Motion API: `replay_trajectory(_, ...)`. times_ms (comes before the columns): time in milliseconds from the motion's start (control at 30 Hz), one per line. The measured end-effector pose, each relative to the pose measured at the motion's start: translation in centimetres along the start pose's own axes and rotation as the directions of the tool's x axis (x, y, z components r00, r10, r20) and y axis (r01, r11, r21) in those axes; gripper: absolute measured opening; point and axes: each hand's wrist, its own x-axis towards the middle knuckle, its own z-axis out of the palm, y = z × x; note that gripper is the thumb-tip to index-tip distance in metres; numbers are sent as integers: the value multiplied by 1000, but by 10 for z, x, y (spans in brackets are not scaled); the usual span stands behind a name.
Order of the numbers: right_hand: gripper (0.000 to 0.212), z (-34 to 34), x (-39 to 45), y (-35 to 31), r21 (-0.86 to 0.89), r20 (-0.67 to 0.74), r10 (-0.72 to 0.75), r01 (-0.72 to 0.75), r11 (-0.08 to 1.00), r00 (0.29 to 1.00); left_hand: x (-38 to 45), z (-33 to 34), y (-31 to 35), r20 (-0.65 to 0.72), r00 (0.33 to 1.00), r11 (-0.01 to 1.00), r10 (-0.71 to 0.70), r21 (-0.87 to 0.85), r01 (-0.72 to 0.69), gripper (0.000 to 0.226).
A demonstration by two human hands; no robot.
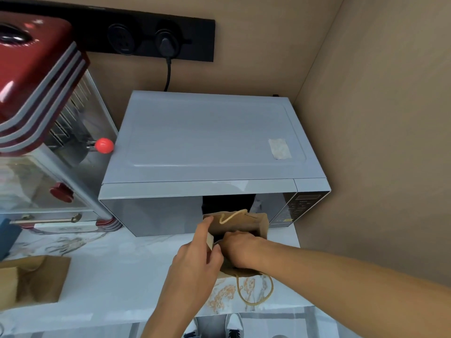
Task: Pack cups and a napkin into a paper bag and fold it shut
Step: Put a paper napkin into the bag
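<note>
The paper bag (240,230) stands open-mouthed in the lower centre of the frame, on the marble-patterned counter (117,276) and right up against the front of the grey microwave (210,142). Its mouth faces up toward the camera; one cord handle arcs over the far rim, the other loop trails over the counter's near edge.

The right hand (240,250) reaches in from the lower right and is plunged into the bag's mouth, fingers curled downward out of sight; whether they grip a cup or napkin I cannot tell, since the bag's interior is dark. The left hand (197,262) comes from below, thumb and fingers pinching the bag's left wall, with the index finger stretched along the rim to hold the mouth open.

Both hands are on the bag itself, the right deeper, the left steadying. Folding shut would likely call for the right hand to come out upward first.

A second brown bag (34,279) lies at lower left, well apart; a red appliance (36,69) fills the upper left.
</note>
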Motion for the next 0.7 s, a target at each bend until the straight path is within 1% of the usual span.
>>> replay_trajectory(67, 34, -1, -4, -3, 47, 7, 27, -27, 998, 1000, 0, 0, 0, -3, 1000, 1000, 8, -14, -8, 53)
replay_trajectory(133, 31, -10, -13, -6, 43, 5, 21, -21, 999, 1000, 0, -1, -1, 3, 1000, 999, 28, -24, -28, 52)
replay_trajectory(267, 13, -43, -49, -4, -114, -58, -144, 137, 984, 988, 0, -7, -1, 22, 996, 996, 83, -23, -83, 51)
replay_trajectory(300, 11, -50, -63, 1, -98, -102, -187, 178, 979, 977, 0, -10, -2, 20, 995, 995, 96, -24, -95, 51)
replay_trajectory(333, 14, -54, -79, 9, -32, -174, -224, 221, 975, 959, 0, -12, -3, 18, 994, 994, 109, -30, -109, 50)
replay_trajectory(367, 17, -54, -98, 21, 71, -270, -235, 262, 962, 934, -1, -16, -5, 13, 993, 992, 120, -45, -119, 49)
replay_trajectory(400, 20, -51, -116, 34, 188, -385, -211, 300, 935, 898, -2, -20, -8, -2, 992, 990, 126, -67, -126, 47)
replay_trajectory(433, 23, -43, -134, 47, 322, -502, -145, 340, 884, 852, -2, -25, -12, -34, 992, 987, 125, -93, -127, 44)
replay_trajectory(467, 23, -31, -148, 61, 454, -603, -48, 392, 800, 797, -1, -29, -19, -73, 991, 986, 114, -116, -122, 45)
replay_trajectory(500, 23, -15, -156, 73, 568, -663, 70, 439, 696, 745, 0, -33, -29, -103, 990, 987, 95, -123, -108, 51)
replay_trajectory(533, 22, 2, -156, 83, 660, -671, 187, 463, 592, 718, 1, -36, -39, -107, 992, 991, 69, -109, -81, 60)
replay_trajectory(567, 25, 23, -148, 91, 729, -639, 282, 447, 519, 715, 2, -37, -48, -70, 997, 997, 39, -66, -43, 66)
replay_trajectory(600, 30, 44, -137, 96, 775, -592, 346, 396, 493, 728, 3, -35, -55, 0, 1000, 1000, 8, 0, -8, 69)
replay_trajectory(633, 35, 62, -123, 97, 804, -544, 369, 343, 485, 754, 4, -32, -57, 79, 997, 998, -21, 60, 17, 71)
replay_trajectory(700, 36, 84, -97, 91, 833, -490, 322, 327, 447, 810, 8, -23, -57, 214, 976, 996, -42, 92, 23, 79)
